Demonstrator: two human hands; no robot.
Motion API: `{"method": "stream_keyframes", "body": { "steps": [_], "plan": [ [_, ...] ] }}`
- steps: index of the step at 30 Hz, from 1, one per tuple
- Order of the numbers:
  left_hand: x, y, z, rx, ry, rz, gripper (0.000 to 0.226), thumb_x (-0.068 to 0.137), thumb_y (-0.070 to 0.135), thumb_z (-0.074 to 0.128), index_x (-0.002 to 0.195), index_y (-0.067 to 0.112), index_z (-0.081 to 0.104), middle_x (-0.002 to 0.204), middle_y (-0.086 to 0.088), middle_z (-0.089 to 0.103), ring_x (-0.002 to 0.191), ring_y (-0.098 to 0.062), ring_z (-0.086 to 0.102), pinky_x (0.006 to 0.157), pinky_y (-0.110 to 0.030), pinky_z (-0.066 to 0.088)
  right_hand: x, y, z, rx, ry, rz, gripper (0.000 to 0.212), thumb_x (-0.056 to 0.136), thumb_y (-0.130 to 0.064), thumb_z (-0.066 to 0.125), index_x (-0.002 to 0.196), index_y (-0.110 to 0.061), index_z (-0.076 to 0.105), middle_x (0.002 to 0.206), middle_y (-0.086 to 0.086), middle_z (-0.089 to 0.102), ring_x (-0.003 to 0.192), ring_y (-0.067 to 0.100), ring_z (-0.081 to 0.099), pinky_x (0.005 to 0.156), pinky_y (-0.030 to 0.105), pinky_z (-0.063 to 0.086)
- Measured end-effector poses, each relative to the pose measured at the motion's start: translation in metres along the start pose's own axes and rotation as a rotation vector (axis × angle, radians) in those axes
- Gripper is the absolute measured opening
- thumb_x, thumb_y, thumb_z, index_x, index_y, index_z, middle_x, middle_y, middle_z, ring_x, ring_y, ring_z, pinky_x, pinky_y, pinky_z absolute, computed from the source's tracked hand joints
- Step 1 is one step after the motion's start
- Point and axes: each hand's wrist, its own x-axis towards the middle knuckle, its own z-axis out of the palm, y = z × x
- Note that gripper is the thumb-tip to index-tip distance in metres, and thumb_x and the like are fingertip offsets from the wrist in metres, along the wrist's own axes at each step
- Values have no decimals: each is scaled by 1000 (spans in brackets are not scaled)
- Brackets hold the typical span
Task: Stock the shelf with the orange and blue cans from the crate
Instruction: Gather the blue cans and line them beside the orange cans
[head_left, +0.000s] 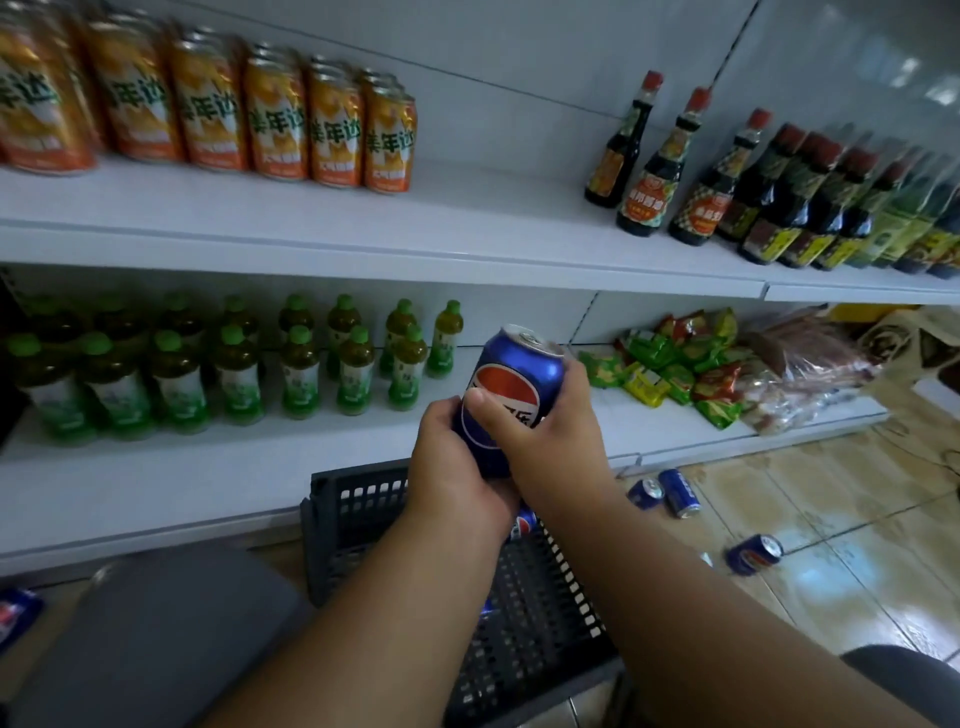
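The upper shelf (467, 208) has bare space right of the orange cans (249, 114) — likely your target. Below, the crate (519, 623) sits under your arms. Your left hand (457, 467) and right hand (550, 431) both wrap one blue can (511, 384), tilted, mid-carry — lift it and stand it upright beside the orange row.
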Motion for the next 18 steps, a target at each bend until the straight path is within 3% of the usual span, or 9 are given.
{"method": "stream_keyframes", "body": {
  "steps": [5, 9, 15, 18],
  "plan": [
    [13, 2, 17, -60, -28, 66, 45, 86, 31, 49, 105, 0, 76, 108, -23, 73, 96, -37, 73, 84, -50, 59, 16, 5, 8, 8, 2, -55, 60, 70, -43, 86, 117, -32, 51, 95, -26, 67, 82, -4, 69, 65, 12, 54],
    [37, 4, 41, -62, -44, 94, 44, 86, 34, 50, 96, 4, 80, 105, -20, 75, 90, -35, 74, 74, -45, 62, 51, 0, -1, -53, -12, -125, 64, 66, -57, 78, 121, -37, 53, 102, -15, 65, 89, -5, 65, 70, 7, 50],
    [84, 24, 104, 80, 5, 214, 40, 92, 26, 45, 114, 5, 72, 106, -20, 74, 96, -35, 73, 95, -47, 55, 133, -20, -20, -65, -63, -182, 59, 68, -57, 75, 119, -33, 58, 111, -1, 64, 93, 7, 66, 81, 28, 58],
    [104, 39, 131, 188, 47, 304, 36, 91, 24, 47, 112, 9, 72, 102, -18, 76, 94, -35, 74, 98, -48, 53, 168, -29, -23, -26, -72, -209, 53, 71, -56, 73, 116, -33, 58, 110, -2, 64, 92, 4, 64, 79, 24, 57]
  ]
}}
